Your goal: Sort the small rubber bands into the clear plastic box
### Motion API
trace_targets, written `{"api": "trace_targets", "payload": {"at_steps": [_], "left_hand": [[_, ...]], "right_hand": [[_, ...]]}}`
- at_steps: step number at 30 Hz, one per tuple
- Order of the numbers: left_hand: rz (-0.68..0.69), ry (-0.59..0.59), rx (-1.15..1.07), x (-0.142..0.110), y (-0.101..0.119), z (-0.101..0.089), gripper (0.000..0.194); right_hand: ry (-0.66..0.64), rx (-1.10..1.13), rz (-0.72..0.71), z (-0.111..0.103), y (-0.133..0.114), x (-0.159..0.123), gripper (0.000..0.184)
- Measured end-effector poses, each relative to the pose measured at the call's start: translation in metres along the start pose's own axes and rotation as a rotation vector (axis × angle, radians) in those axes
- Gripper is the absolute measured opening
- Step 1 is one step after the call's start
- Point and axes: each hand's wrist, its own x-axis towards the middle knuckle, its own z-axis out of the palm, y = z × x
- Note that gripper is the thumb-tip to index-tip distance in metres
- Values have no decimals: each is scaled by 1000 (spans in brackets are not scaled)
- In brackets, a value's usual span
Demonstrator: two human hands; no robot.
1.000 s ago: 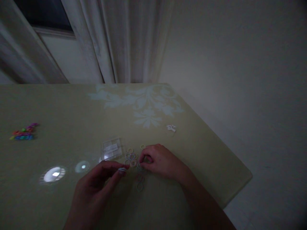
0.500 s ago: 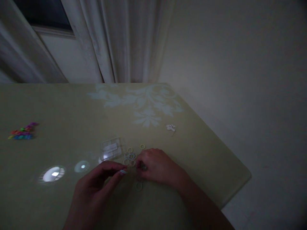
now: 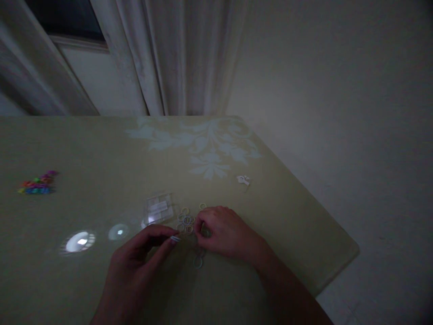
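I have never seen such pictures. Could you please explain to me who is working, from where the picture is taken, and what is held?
No machine works here: these are a person's two bare hands, seen by a camera worn on the head, looking forward and down. The left hand pinches a small pale item, too small to name, between thumb and finger. The right hand is right by some small loose rings; whether its grip holds one is unclear. The table also carries a clear box, a colourful pile and a small white thing.
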Motion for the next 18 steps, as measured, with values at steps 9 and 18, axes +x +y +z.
{"api": "trace_targets", "payload": {"at_steps": [9,18], "left_hand": [[71,-21,32,2,-8,-2,21],[208,-57,14,2,-12,-3,15]], "right_hand": [[-82,-165,-49,11,-3,1,13],[11,408,-84,-1,-16,-1,4]]}}
